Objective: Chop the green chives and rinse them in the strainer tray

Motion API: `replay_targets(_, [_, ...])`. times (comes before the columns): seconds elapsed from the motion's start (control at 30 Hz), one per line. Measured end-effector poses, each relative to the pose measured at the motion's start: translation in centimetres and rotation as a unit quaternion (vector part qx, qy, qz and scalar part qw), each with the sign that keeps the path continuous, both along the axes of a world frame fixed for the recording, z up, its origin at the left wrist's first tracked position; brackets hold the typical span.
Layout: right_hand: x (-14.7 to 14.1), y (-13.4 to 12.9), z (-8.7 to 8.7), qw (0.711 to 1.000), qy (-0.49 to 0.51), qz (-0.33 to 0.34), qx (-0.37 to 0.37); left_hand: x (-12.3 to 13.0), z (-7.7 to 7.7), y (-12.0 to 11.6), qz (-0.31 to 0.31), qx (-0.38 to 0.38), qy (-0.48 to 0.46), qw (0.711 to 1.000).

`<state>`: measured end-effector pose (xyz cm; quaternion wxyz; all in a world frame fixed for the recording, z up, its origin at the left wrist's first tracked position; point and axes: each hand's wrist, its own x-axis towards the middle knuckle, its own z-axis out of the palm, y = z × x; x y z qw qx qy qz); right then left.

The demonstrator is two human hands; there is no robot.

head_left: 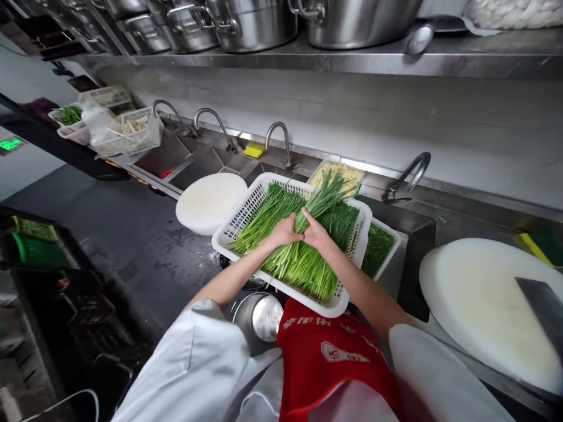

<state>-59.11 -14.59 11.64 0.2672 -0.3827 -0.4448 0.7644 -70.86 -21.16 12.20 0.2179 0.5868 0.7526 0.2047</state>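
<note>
Both of my hands are wrapped round a bunch of green chives (pixel 324 196), its leafy tips pointing up and away. My left hand (pixel 285 230) closes on it from the left, and my right hand (pixel 315 232) from the right with the thumb on top. The bunch is above a white perforated basket (pixel 355 302) filled with more chives (pixel 308 272), pale stems toward me. A tub of pale yellow pieces (pixel 349 176) stands behind the basket. Partly hidden under its right side is another white container (pixel 393 249) with chopped greens (pixel 378 246).
A round white cutting board (pixel 211 202) lies left of the basket. On the right, a cleaver (pixel 543 310) rests on another round board (pixel 475 293). Taps (pixel 279 132) line the sinks, near a yellow sponge (pixel 254 150). Below the basket is a metal pot (pixel 246 319); a shelf (pixel 352 63) runs overhead.
</note>
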Motion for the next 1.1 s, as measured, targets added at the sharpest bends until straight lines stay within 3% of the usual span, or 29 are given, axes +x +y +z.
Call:
replay_targets(0.1, [-1.6,-0.1,-0.7,0.986,0.042,-0.105,-0.122,0.4,-0.2,-1.2,-0.020,-0.012,0.066,0.998])
replay_targets(0.23, [-1.8,-0.4,-1.2,0.976,0.083,-0.165,-0.118,-1.9,-0.1,-3.3,-0.044,0.075,-0.045,0.995])
replay_targets(0.37, [-1.8,-1.3,-0.1,0.981,0.133,-0.141,-0.006,-3.6,0.5,-4.5,-0.091,0.064,-0.205,0.972])
replay_targets(0.47, [-2.0,-1.8,2.0,0.980,0.128,-0.110,0.106,-3.4,1.3,-4.4,-0.119,0.048,-0.283,0.951])
replay_targets(0.67, [-2.3,-1.4,8.1,0.932,0.114,-0.079,0.336,-3.2,4.7,-3.2,-0.120,0.200,-0.287,0.929])
replay_targets(0.77, [-2.2,-1.1,9.4,0.919,0.105,-0.013,0.378,-3.7,5.6,-2.7,-0.112,0.253,-0.289,0.916])
replay_targets(0.87, [-2.0,-1.2,8.1,0.918,0.083,0.050,0.384,-3.5,4.3,-2.1,-0.102,0.278,-0.334,0.895])
replay_targets(1.0, [-2.2,-1.6,5.2,0.908,0.034,0.033,0.416,-2.2,0.7,-1.2,-0.061,0.327,-0.368,0.868])
replay_targets(1.1, [-2.1,-1.5,5.2,0.894,-0.001,0.072,0.442,-1.7,-0.5,-0.8,-0.024,0.345,-0.354,0.869])
